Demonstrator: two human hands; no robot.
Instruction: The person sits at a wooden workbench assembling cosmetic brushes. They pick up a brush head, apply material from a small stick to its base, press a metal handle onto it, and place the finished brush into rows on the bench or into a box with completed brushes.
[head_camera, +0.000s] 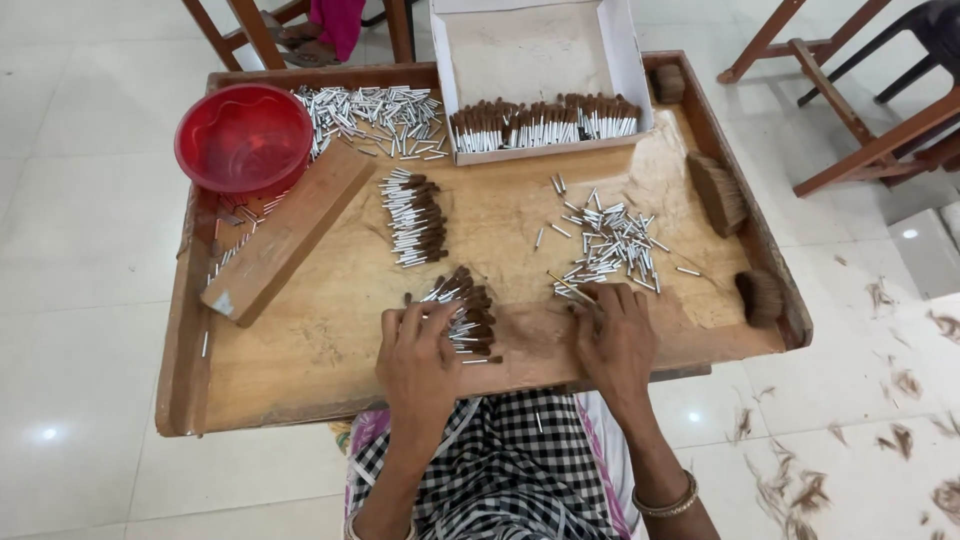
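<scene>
Metal tubes tipped with brown bristle (465, 315) lie under the flat, spread left hand (420, 350); light and stiff, probably best pinched at the tube. Right hand (612, 335) pinches a thin stick (568, 287) beside loose tubes (610, 245).

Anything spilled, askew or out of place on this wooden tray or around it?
Brown fibre clippings litter the white floor to the right of the wooden tray, looking like spilled trimmings. A few silver tubes lie strayed beside the wooden block and under the red bowl. Otherwise the piles look orderly.

Both hands, left (418, 345) and right (612, 335), lie palm-down, fingers curled
</scene>
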